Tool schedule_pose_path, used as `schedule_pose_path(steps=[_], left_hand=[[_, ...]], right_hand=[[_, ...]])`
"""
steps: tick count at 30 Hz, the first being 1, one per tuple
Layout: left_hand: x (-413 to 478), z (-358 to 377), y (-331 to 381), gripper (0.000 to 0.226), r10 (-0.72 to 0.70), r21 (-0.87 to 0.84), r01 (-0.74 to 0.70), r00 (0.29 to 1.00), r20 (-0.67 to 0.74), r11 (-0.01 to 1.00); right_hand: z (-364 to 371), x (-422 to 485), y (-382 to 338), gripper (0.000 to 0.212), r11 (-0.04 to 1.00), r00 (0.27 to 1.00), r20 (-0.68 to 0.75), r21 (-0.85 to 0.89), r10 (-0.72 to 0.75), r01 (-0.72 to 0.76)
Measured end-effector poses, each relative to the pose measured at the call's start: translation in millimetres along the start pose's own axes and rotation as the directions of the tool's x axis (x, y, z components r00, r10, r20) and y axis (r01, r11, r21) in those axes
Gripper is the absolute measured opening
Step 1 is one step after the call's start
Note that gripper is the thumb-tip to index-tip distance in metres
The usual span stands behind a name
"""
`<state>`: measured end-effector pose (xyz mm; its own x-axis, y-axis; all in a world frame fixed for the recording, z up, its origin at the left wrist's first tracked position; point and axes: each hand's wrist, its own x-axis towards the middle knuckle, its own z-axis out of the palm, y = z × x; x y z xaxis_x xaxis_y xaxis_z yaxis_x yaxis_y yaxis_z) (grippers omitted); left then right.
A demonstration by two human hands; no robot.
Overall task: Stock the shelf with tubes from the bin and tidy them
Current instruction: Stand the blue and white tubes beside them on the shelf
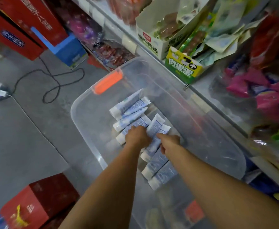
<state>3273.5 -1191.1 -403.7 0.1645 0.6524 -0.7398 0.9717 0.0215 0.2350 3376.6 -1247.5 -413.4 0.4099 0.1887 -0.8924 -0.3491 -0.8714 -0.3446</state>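
Seen from the head camera, both arms reach down into a clear plastic bin [79, 104] that stands on the floor against the shelf [203, 90]. The tubes [130, 108] lie loose on the bin's bottom: one cluster at the far end, another nearer the person, and one tilted tube [156, 124] between the hands. None is on the shelf yet.

The left hand [138, 136] lies knuckles up on the far cluster. Its fingers are hidden beneath it, so I cannot tell whether it grips. The right hand [169, 141] curls over the tubes under it, thumb on the near side, and seems to hold them.

The main risk is gathering too many at once. The tubes look smooth and overlap at odd angles, so one could slip from a full hand on the way up. The shelf is crowded with snack packets [221, 42] and a green box [183, 66], which a hasty placement could knock over. The cable [52, 76] on the floor could catch a foot.
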Motion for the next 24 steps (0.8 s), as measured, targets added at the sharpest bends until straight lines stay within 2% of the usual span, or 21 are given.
schedule_pose_path(steps=[2,4,7,12,14,16,19,21,24], left_hand=[[0,3,-1,0.048,-0.007,-0.021,0.007,1.0,0.009,1.0],[-4,3,2,0.053,-0.018,-0.087,0.018,1.0,0.002,0.996],[-22,-4,12,0.063,-0.043,-0.323,0.063,0.997,0.07,0.944],[-78,-28,21,0.057,0.022,-0.553,0.006,0.999,0.044,0.833],[-107,-37,26,0.045,0.048,-0.647,-0.025,0.999,0.018,0.762],[-144,-48,32,0.034,0.066,-0.754,-0.016,0.997,0.036,0.657],[-193,-55,38,0.047,0.156,-0.854,-0.017,0.985,0.075,0.519],[-228,-60,45,0.042,0.228,-0.888,-0.072,0.973,0.038,0.455],[-279,-63,68,0.039,0.317,-0.899,-0.137,0.948,0.002,0.416]], right_hand=[[3,3,1,0.02,0.996,0.998,0.006,-0.069,-0.057,0.058],[2,-1,-1,0.019,0.991,0.994,0.012,-0.068,-0.113,0.114],[-7,-23,-5,0.018,0.991,0.991,0.018,-0.022,-0.133,0.134],[-40,-79,-12,0.04,0.979,0.97,0.131,0.01,-0.204,0.204],[-57,-105,-16,0.049,0.972,0.948,0.216,0.031,-0.233,0.232],[-77,-135,-18,0.048,0.963,0.928,0.258,0.056,-0.269,0.263],[-116,-179,-10,0.016,0.928,0.872,0.325,0.053,-0.366,0.369],[-147,-211,-1,0.026,0.895,0.836,0.35,0.018,-0.423,0.445],[-192,-260,10,0.031,0.894,0.825,0.365,0.048,-0.432,0.446]])
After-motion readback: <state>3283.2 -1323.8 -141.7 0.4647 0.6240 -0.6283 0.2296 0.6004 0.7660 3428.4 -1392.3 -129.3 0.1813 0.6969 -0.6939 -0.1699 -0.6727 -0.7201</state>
